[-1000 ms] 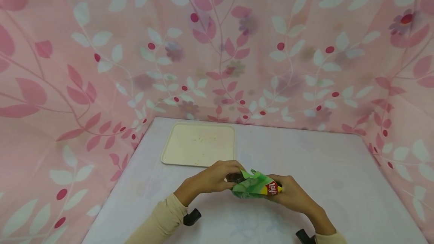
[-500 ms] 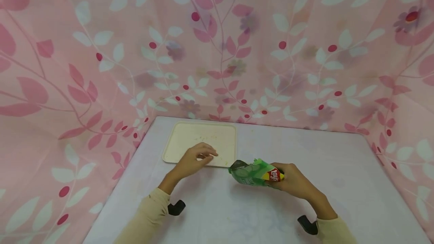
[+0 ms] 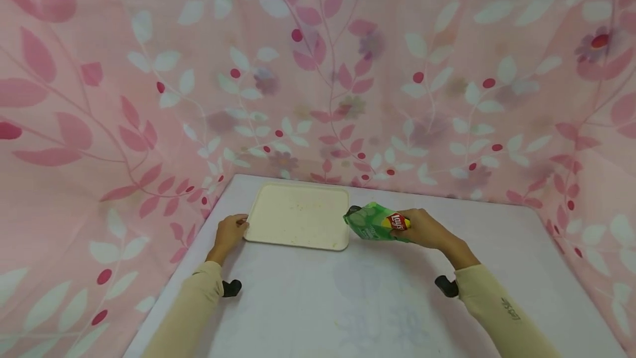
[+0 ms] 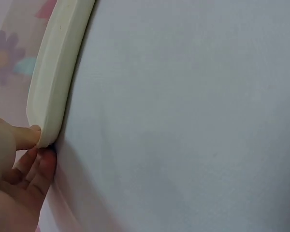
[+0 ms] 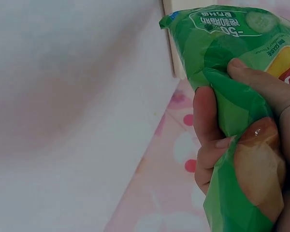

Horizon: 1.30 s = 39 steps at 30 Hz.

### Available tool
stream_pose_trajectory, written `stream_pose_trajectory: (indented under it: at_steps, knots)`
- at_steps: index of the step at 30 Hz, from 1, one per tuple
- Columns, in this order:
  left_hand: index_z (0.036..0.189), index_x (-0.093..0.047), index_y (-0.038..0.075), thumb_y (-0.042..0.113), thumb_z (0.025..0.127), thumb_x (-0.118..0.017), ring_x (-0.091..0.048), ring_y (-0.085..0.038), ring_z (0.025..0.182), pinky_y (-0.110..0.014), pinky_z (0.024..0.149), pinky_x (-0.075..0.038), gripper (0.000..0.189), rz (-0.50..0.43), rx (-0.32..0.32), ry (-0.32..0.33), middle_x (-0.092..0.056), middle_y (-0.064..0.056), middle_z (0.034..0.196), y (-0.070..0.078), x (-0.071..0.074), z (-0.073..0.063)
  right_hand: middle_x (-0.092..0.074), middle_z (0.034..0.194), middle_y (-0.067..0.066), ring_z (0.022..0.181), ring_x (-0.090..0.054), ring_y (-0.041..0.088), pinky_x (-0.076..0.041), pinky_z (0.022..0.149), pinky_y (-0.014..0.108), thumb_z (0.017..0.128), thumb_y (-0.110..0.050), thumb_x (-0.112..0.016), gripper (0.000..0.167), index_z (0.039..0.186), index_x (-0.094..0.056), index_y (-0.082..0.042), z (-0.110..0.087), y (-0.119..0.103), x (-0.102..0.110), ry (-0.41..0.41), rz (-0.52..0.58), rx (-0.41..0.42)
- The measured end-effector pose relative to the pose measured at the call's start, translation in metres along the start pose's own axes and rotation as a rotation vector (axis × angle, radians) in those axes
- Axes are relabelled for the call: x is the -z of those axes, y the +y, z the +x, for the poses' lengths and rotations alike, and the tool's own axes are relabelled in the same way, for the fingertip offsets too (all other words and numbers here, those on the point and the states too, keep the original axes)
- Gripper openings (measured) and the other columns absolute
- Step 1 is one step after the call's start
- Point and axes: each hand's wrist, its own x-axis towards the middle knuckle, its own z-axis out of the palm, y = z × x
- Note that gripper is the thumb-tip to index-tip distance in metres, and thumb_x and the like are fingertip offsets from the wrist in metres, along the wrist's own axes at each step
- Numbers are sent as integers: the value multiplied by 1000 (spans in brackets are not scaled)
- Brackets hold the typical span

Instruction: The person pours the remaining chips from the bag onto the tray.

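Note:
A cream rectangular tray (image 3: pixel 278 220) with a raised rim and small crumbs on it lies on the table's left half. My left hand (image 3: pixel 229 235) is at its near left corner; in the left wrist view the thumb (image 4: pixel 26 137) presses the tray's rim (image 4: pixel 50 106) from above, with the fingertips under it. My right hand (image 3: pixel 424 230) grips a green Lay's chip bag (image 3: pixel 370 222), its torn end pointing left beside the tray's right edge. From the right wrist, the bag (image 5: pixel 217 38) looks crumpled between thumb and curled fingers. Its inside is hidden.
A white cloth (image 3: pixel 308 303) covers the table, with a few crumbs on it. Pink floral curtains (image 3: pixel 377 70) rise along the back and both sides. A black wrist mount (image 3: pixel 232 288) sticks out from each sleeve.
My left hand has let go of the bag's open end, moved left and taken hold of the tray's corner. My right hand has carried the bag forward, beside the tray.

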Motion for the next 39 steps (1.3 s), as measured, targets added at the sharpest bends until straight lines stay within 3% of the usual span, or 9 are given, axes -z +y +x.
stream_pose_trajectory:
  at_steps: [5, 10, 18, 24, 32, 39]
  knots:
    - [113, -69, -8, -1, 88, -66, -65, -35, 89, -46, 77, -53, 27, -54, 15, 47, -70, -22, 95, -4, -2, -3, -70, 96, 4, 85, -63, 18, -56, 78, 39, 84, -14, -78, 31, 110, -70, 0, 30, -11, 9, -41, -55, 7]
    - [114, -69, -7, -1, 89, -65, -63, -38, 97, -47, 82, -51, 26, -75, 41, 40, -68, -25, 101, -5, -5, -2, -70, 97, 3, 84, -63, 16, -56, 78, 36, 84, -16, -78, 30, 110, -70, -1, 59, -30, 17, -113, -154, 20]
    - [115, -69, -5, 1, 90, -65, -59, -39, 112, -50, 93, -48, 27, -96, 71, 21, -69, -22, 109, -4, -6, -1, -71, 93, 6, 79, -63, 19, -56, 74, 36, 85, -14, -77, 26, 106, -71, 0, 90, -82, 49, -56, -198, 115]
    - [116, -68, -5, 1, 90, -64, -60, -38, 112, -49, 94, -47, 27, -115, 81, 17, -68, -22, 110, -3, -1, -1, -68, 100, 6, 90, -62, 21, -54, 84, 40, 84, -15, -78, 32, 113, -70, -2, 112, -68, 21, -166, -353, 64]
    - [117, -68, -5, 3, 91, -64, -60, -39, 111, -49, 92, -48, 27, -112, 92, 13, -69, -23, 109, -4, -3, -2, -70, 93, 5, 77, -62, 19, -55, 72, 36, 84, -17, -78, 28, 105, -70, -1, 114, -67, 27, -100, -212, 40]
    - [119, -68, -2, 5, 92, -64, -58, -37, 114, -48, 93, -48, 28, -106, 120, -6, -68, -20, 113, -6, -2, 0, -70, 100, 6, 80, -63, 18, -56, 65, 27, 86, -12, -75, 29, 113, -71, -3, 128, -65, 19, -253, -290, 17]
